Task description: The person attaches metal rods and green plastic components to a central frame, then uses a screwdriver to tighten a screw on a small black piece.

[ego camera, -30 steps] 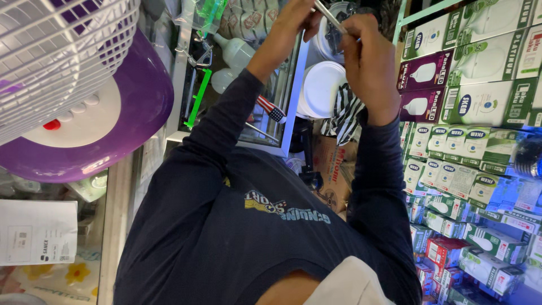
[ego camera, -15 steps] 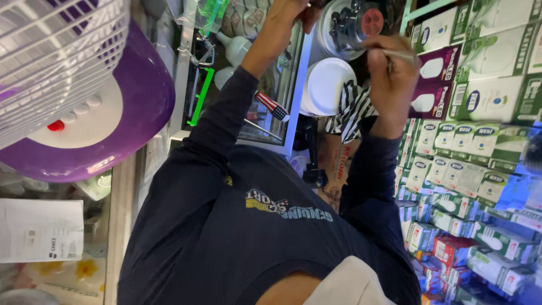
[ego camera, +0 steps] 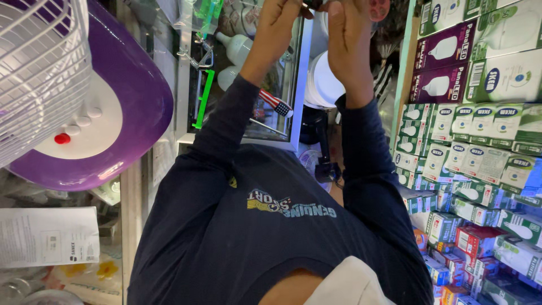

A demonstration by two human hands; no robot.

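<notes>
Purple fan base (ego camera: 141, 113) crowds left; both hands' fingers (ego camera: 276, 22) pinch a small object at the frame's top edge

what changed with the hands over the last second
The right hand moved up and in beside the left hand; both now meet at the frame's top edge. The thin tool it held is out of sight, and only a reddish edge of the round part shows. The purple fan base and bulb boxes stayed put.
</notes>
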